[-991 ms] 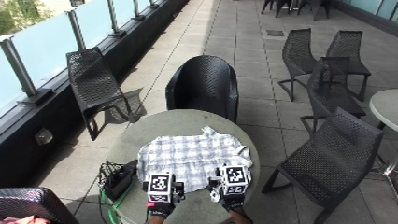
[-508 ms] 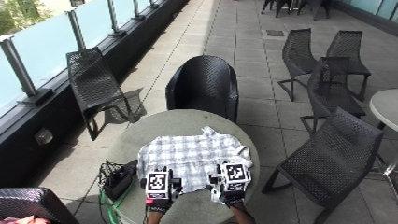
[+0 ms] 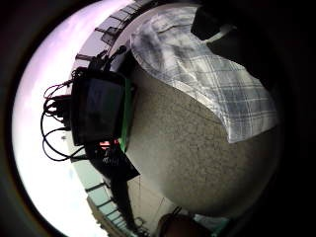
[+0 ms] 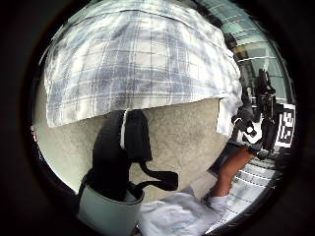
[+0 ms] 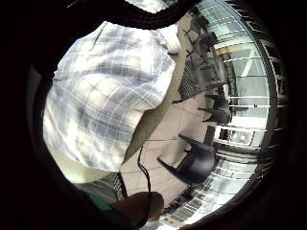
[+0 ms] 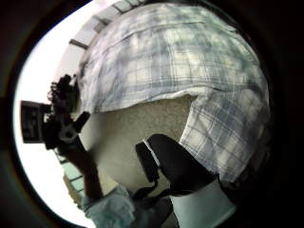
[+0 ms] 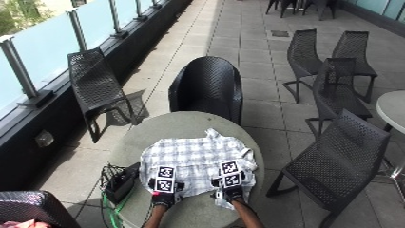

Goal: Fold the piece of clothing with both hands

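Note:
A grey-and-white plaid shirt (image 7: 196, 156) lies spread flat on the round grey table (image 7: 183, 123). Both gloved hands are at its near hem. My left hand (image 7: 163, 197) is at the hem's left part; in its thumb side view the thumb (image 4: 120, 147) lies straight over bare tabletop, its tip just short of the shirt (image 4: 138, 59). My right hand (image 7: 233, 192) is over the hem's right part, its thumb (image 6: 166, 161) beside a cloth corner (image 6: 228, 133). Neither thumb pinches cloth. The fingers are mostly hidden.
A black device with cables (image 7: 120, 180) sits on the table's left edge beside my left hand; it also fills the device (image 3: 96, 111) side of the little finger view. Black chairs stand behind the table (image 7: 206, 88) and to its right (image 7: 335, 156).
Both hands have edged a little forward, up to the shirt's near hem. The shirt has not moved.

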### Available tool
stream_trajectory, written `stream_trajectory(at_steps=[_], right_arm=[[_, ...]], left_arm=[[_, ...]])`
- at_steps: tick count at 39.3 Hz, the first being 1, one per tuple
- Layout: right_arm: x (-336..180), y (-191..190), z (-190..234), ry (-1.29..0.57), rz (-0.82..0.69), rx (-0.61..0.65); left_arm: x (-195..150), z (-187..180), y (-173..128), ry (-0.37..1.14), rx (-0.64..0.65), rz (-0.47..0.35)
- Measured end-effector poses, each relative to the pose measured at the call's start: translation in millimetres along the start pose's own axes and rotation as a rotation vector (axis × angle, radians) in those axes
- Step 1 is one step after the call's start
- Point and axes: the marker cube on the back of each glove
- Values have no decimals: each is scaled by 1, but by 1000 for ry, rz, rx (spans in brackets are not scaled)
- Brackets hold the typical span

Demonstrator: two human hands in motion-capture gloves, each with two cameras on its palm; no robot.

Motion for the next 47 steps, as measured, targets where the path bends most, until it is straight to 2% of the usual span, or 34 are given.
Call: stream_trajectory(at_steps=[5,11,13,17,23,27,31,34,39,45,47], right_arm=[[0,3,9,-22,-16,-101],[-3,9,19,-162,-47,-262],[-3,9,20,-163,-51,-266],[-2,4,17,-122,-38,-175],[7,-12,12,11,31,67],[12,-36,30,97,46,226],[13,-47,42,121,12,272],[20,-56,50,128,-39,258],[27,-20,17,130,-170,100],[36,14,-35,119,-340,-138],[40,14,-55,108,-374,-185]], left_arm=[[16,-24,27,34,-93,132],[26,-35,48,89,-221,213],[27,-31,47,103,-229,229],[19,-11,18,-4,-64,163],[11,11,-20,-122,203,89],[9,9,-26,-203,338,66],[6,5,-25,-224,396,55],[4,1,-15,-175,357,75],[8,-22,24,-125,224,141],[17,-66,81,-216,-13,262],[18,-83,88,-244,-40,283]])
